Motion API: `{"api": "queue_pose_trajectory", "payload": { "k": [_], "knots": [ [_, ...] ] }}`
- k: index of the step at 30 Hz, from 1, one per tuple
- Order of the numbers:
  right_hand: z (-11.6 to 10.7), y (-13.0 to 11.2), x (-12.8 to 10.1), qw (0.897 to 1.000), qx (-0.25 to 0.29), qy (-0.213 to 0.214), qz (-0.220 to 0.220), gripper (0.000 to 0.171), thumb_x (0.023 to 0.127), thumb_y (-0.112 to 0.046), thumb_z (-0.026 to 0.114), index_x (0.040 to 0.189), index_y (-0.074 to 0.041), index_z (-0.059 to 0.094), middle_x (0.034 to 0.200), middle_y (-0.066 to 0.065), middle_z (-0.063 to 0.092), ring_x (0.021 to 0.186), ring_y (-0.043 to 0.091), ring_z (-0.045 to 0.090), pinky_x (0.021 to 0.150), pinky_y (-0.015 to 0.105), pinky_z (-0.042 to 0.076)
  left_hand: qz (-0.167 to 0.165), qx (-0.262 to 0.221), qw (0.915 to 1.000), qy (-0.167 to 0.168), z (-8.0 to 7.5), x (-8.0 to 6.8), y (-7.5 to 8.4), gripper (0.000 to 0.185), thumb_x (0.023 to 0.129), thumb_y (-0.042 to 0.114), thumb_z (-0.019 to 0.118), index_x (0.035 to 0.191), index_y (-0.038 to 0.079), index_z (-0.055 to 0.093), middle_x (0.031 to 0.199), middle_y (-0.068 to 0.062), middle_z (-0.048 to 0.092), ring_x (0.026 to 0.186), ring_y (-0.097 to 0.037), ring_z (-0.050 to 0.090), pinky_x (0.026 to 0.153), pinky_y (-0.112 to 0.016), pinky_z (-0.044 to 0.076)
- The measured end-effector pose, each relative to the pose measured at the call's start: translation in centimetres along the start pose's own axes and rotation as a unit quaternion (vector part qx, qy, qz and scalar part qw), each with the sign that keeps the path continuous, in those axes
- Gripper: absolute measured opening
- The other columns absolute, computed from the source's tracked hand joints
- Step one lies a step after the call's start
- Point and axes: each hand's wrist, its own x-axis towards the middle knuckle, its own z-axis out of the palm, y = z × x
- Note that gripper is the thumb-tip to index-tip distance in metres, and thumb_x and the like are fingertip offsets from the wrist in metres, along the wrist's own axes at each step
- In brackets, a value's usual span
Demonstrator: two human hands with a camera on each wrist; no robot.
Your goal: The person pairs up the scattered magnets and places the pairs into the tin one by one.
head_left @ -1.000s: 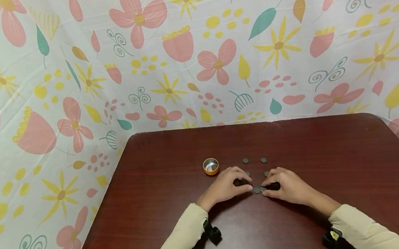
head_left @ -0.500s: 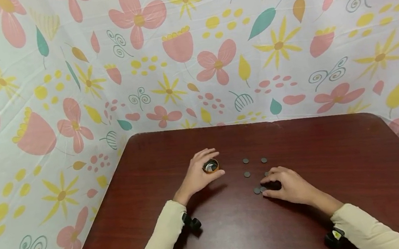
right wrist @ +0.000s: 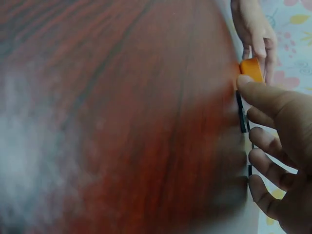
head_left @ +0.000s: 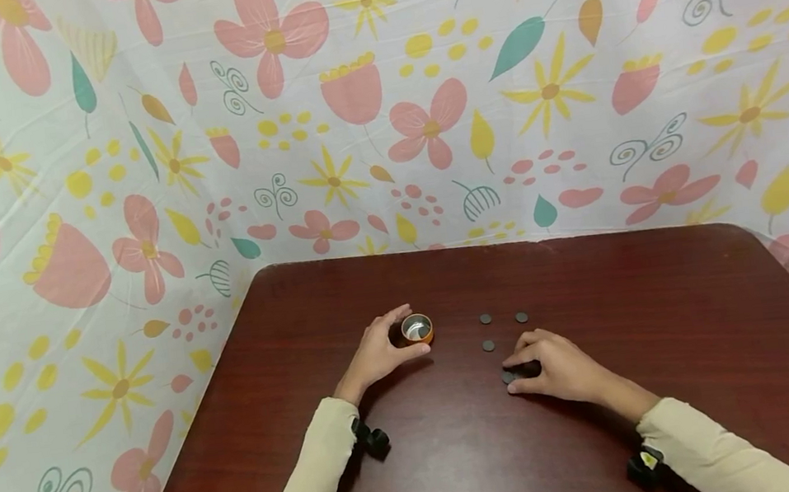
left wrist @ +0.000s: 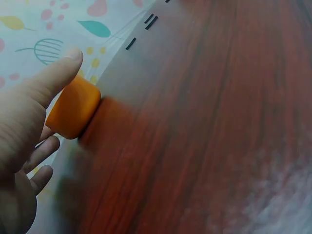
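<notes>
left hand (head_left: pixel 377 354) now curled tighter, fingers clamped round orange tin (head_left: pixel 417 329) on table (head_left: pixel 674 325) | right hand (head_left: pixel 558 363) fingers curled over dark discs (head_left: pixel 507 377), shifted left | tin's orange wall shown only by wrist views

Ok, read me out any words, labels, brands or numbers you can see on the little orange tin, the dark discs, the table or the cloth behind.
None: no readable text anywhere.
Orange tin, held by the left hand: plain, no label visible.
Dark discs, by the right hand: too small to show any marking.
Table: bare wood grain.
Backdrop cloth: only flowers, leaves and swirls.
</notes>
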Motion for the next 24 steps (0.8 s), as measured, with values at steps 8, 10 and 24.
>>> {"api": "queue_pose_trajectory", "payload": {
  "k": [8,10,24],
  "knots": [
    [0.18,-0.18,0.2,1.0,-0.004,0.005,-0.005,0.023,0.086,-0.03,0.084,0.104,-0.016,0.083,0.098,-0.012,0.064,0.088,0.006,0.054,0.068,0.025,0.048,-0.021,0.009,0.9997,-0.011,0.25,-0.05,-0.44,0.089,0.084,0.051,0.082,0.156,0.014,0.045,0.154,-0.003,0.05,0.143,-0.03,0.043,0.112,-0.057,0.039],
    [0.26,-0.27,0.26,1.0,-0.005,0.005,-0.007,0.022,0.086,-0.03,0.084,0.104,-0.016,0.083,0.098,-0.011,0.065,0.088,0.007,0.054,0.069,0.026,0.048,-0.022,0.011,0.9996,-0.011,0.25,-0.11,-0.49,0.089,0.085,0.051,0.082,0.156,0.013,0.045,0.154,-0.004,0.05,0.142,-0.031,0.043,0.112,-0.057,0.039],
    [0.2,0.15,0.14,0.999,-0.021,0.021,-0.031,0.013,0.086,-0.028,0.085,0.097,-0.021,0.084,0.096,-0.014,0.065,0.09,0.006,0.055,0.07,0.027,0.05,-0.026,0.007,0.9996,-0.001,0.47,-0.04,-0.67,0.075,0.089,0.044,0.08,0.152,0.016,0.05,0.145,-0.001,0.057,0.133,-0.025,0.05,0.108,-0.051,0.043]
  ]
}}
